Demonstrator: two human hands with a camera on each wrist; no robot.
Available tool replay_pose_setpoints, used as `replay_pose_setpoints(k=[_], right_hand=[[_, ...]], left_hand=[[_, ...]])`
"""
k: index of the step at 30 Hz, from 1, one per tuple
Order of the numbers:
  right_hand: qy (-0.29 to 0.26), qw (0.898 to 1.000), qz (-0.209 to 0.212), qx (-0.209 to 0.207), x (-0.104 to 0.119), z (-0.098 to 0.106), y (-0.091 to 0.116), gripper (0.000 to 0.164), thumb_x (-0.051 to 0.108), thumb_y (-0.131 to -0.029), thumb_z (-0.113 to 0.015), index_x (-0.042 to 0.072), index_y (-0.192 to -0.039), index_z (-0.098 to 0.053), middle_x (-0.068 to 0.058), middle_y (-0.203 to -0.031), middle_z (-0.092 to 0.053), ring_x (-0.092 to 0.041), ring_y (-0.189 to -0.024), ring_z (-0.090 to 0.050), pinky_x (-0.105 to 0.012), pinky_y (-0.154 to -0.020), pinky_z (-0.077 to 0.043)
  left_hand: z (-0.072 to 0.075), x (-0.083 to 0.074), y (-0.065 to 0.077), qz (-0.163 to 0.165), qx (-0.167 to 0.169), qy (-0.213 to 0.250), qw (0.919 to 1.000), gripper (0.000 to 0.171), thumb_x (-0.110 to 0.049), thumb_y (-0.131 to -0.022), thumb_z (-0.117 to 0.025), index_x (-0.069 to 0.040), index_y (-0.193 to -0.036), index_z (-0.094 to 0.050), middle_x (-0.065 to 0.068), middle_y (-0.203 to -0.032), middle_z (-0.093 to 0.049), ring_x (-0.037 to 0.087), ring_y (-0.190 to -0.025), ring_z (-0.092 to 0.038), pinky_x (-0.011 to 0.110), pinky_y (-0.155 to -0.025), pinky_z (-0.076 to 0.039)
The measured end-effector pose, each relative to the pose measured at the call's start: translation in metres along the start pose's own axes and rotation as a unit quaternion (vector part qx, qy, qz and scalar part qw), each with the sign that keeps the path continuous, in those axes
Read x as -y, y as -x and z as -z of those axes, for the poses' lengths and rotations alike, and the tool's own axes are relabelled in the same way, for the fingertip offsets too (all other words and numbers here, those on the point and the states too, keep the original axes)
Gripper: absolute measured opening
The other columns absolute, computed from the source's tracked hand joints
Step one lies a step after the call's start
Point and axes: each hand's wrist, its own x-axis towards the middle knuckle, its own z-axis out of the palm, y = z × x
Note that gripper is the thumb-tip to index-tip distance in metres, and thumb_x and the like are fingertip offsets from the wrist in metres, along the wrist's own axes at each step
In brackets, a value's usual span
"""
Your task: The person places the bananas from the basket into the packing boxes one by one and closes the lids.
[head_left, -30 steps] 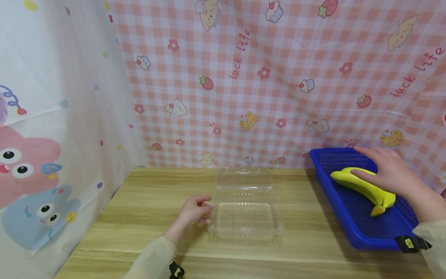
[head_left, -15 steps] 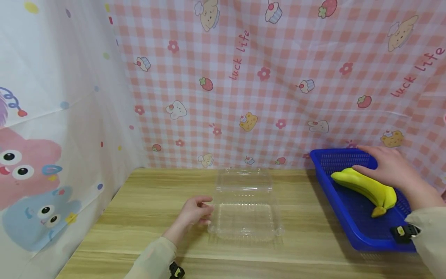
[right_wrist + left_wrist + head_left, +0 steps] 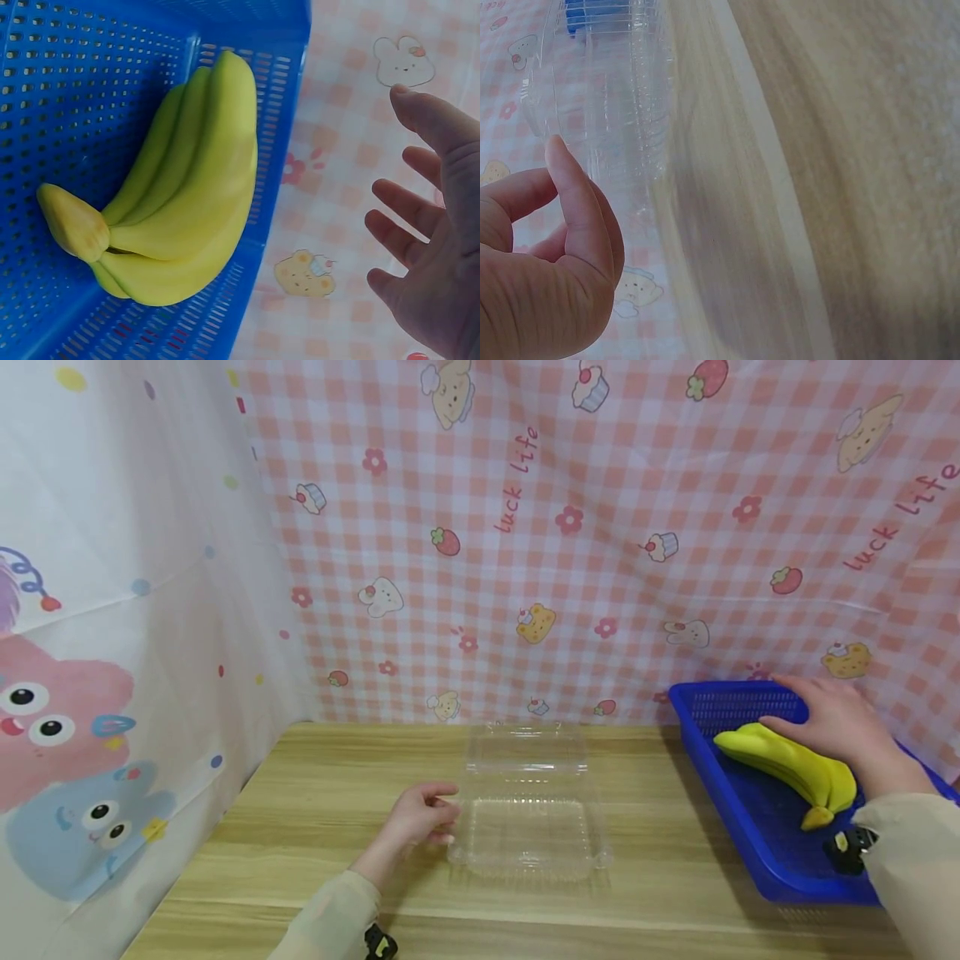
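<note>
The bananas (image 3: 795, 768) lie in the blue basket (image 3: 716, 797), stem end toward you, with your right grip (image 3: 847, 727) hovering near their right side. Its fingers are spread and hold nothing; the right wrist view shows a gap between them and the fruit. Your left grip (image 3: 420, 814) is just beside the clear container (image 3: 529, 860) on the desk (image 3: 337, 777), its fingers loosely bent and holding nothing; you cannot tell whether a fingertip touches the plastic. The container stands with its lid raised.

Compared with a second ago, your right sleeve (image 3: 915, 868) and black wrist strap (image 3: 850, 850) have swung inward over the basket, while your right fingertips have barely shifted. Your left grip, the container and the bananas have stayed put.
</note>
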Motion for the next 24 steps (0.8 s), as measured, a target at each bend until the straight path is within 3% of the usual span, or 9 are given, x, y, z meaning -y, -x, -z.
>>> replay_pose_setpoints(k=[14,24], right_hand=[[-0.007,0.999,-0.008,0.042,-0.011,-0.016,-0.007,0.077,0.046,-0.093,-0.066,-0.005,-0.144,-0.040,-0.040,-0.135,-0.040,-0.059,-0.120,-0.034,-0.078,-0.097,-0.028],[0.019,0.999,0.018,0.038,-0.014,-0.030,-0.009,0.077,0.046,-0.089,-0.071,0.001,-0.144,-0.042,-0.036,-0.137,-0.041,-0.059,-0.121,-0.034,-0.075,-0.097,-0.029]], left_hand=[[0.000,-0.001,0.001,0.002,-0.002,-0.002,1.0000,0.042,0.007,-0.091,-0.064,0.012,-0.131,-0.053,0.009,-0.087,-0.057,0.018,-0.068,-0.059,0.025,-0.054,-0.058],[0.000,0.001,-0.001,0.002,-0.004,-0.002,1.0000,0.041,0.008,-0.090,-0.064,0.013,-0.130,-0.054,0.009,-0.087,-0.058,0.015,-0.067,-0.059,0.026,-0.055,-0.059]])
